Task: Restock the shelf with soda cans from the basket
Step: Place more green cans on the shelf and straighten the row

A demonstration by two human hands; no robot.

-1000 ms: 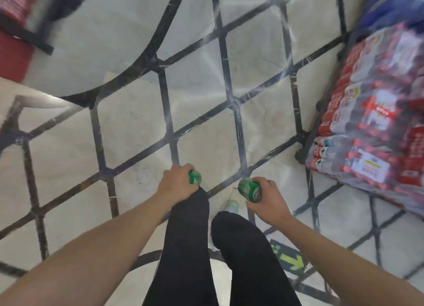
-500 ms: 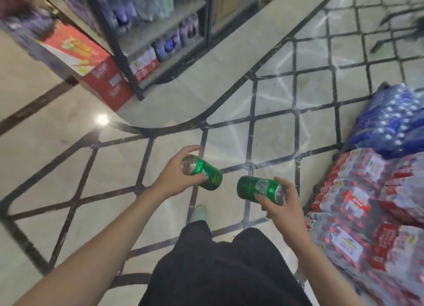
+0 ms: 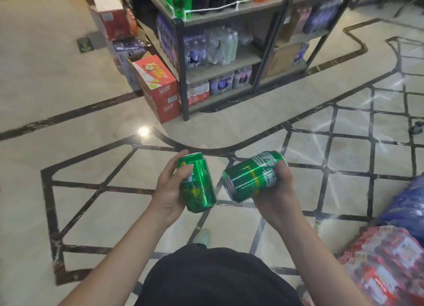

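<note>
My left hand (image 3: pixel 171 191) grips a green soda can (image 3: pixel 199 186), held nearly upright and tilted a little. A second green soda can (image 3: pixel 251 176) lies on its side in my right hand (image 3: pixel 278 191), its bottom end turned left toward the first can. Both cans are in front of my waist, close together but apart. Ahead stands the dark metal shelf (image 3: pixel 181 71) with large soda bottles on its top level and shrink-wrapped bottle packs below. No basket is in view.
A red carton (image 3: pixel 158 87) and more boxes (image 3: pixel 112 23) stand on the floor left of the shelf. Shrink-wrapped red bottle packs (image 3: pixel 385 271) and a blue pack (image 3: pixel 408 204) pile up at my right. Marble floor with dark inlay lines lies between me and the shelf.
The view has swung up from the floor to the shelf, which now is nearer. Both hands have risen with their cans; the left can has turned toward upright.
</note>
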